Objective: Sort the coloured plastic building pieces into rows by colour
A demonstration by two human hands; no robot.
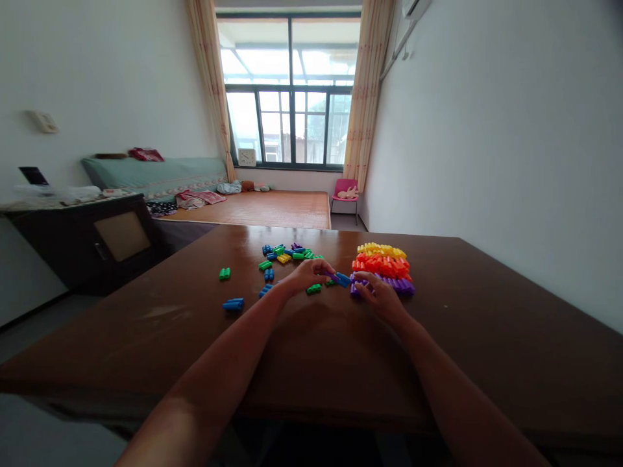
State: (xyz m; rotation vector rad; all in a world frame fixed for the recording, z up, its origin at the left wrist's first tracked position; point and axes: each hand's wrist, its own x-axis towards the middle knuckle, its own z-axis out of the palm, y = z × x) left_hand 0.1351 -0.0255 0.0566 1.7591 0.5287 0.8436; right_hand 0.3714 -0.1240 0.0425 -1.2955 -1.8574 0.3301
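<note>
My left hand [311,273] is closed in a pinch on a blue plastic block [343,279]; a purple bit shows at its fingertips too, and I cannot tell whether the two are joined. My right hand [382,295] is just right of the blue block, its fingers bent and slightly apart over the left part of a purple block row [402,286]. Nothing shows between those fingers. Beyond the purple row lie an orange-red row [382,264] and a yellow row [382,250] of similar blocks. A green block [314,288] lies below my left hand.
Loose blocks in several colours are scattered left of and behind my left hand, among them a green block [224,274] and a blue block [233,304]. All stand on a brown table [311,363]. A bed [272,204] and a pink chair [345,190] are beyond it.
</note>
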